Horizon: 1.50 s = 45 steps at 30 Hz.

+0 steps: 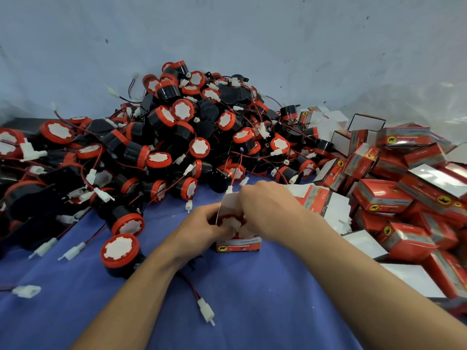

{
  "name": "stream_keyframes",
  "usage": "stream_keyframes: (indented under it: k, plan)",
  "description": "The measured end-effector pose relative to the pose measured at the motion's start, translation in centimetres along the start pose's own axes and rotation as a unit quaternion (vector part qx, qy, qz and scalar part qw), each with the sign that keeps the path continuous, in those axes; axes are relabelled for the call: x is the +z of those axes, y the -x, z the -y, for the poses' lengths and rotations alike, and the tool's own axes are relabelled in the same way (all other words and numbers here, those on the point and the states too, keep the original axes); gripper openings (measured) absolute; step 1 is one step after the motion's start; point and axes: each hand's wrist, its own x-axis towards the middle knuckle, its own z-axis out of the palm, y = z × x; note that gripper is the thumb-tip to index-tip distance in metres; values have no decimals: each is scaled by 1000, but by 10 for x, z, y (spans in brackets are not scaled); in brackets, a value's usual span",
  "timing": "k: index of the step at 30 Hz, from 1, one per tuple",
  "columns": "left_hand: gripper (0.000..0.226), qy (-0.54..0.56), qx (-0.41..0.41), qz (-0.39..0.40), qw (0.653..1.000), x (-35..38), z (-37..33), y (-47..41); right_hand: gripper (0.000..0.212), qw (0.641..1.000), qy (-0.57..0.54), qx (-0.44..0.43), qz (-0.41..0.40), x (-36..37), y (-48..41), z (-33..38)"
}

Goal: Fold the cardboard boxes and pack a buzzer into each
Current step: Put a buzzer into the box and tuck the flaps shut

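Observation:
A small red cardboard box (238,245) stands open on the blue cloth in the middle. Inside its mouth sits a buzzer (228,221) with a red rim and white centre. My left hand (202,224) grips the box's left side, fingers curled at the opening. My right hand (267,210) curls over the top right, fingers pressing on the buzzer and the white flap (230,202). A loose buzzer (120,251) lies left of my forearm.
A big heap of black and red buzzers (177,127) with red wires and white plugs fills the back and left. Packed red boxes (394,198) and flat white blanks (333,208) pile up on the right. A plug on a wire (206,311) lies between my forearms. A grey wall stands behind.

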Motion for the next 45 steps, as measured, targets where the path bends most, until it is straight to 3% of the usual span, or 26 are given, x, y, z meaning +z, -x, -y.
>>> stream_keyframes:
  k: [2, 4, 5, 10, 17, 22, 24, 28, 31, 37, 39, 41, 43, 45]
  plan:
    - [30, 3, 2, 2, 1000, -1, 0, 0, 37, 1000, 3, 3, -6, 5, -1, -3]
    - [32, 3, 0, 2, 1000, 0, 0, -1, 9, 1000, 9, -5, -11, 6, -1, -6]
    - [32, 5, -1, -4, 1000, 1, 0, -1, 7, 1000, 9, -14, -14, 8, -1, -8]
    - [35, 1, -4, -42, 999, 8, 1, -2, 28, 998, -50, -24, -36, 12, 7, -14]
    - [31, -36, -16, -110, 993, 20, 4, -1, 28, 996, -72, 38, 40, 23, 7, -13]
    - [25, -29, -12, -106, 994, 19, 5, 0, 26, 977, -174, 35, 117, 12, 15, -24]
    - [26, -18, -20, -104, 994, 18, 4, 0, 27, 982, -169, 25, 81, 12, 19, -28]
    - [30, -4, -26, -98, 995, 18, -1, 1, 20, 995, -78, -14, -65, 26, 25, -24]
    - [35, 3, -27, -94, 995, 18, -2, 0, 24, 993, -62, -1, -105, 30, 23, -23]
    - [29, 12, -23, -97, 995, 19, 2, -4, 19, 991, 104, -83, 29, 12, 21, -16]
    - [28, 17, -21, -96, 995, 19, 2, -4, 22, 986, 81, -78, 125, 5, 18, -19]
    - [29, 21, -16, -93, 995, 19, 1, -4, 40, 977, 40, -63, 199, -4, 18, -24]
    - [30, 25, -14, -93, 995, 19, 1, -3, 40, 980, 38, -68, 185, -7, 20, -23]
    - [28, 20, -15, -93, 995, 17, 3, -4, 22, 987, 47, -68, 140, -6, 22, -16]
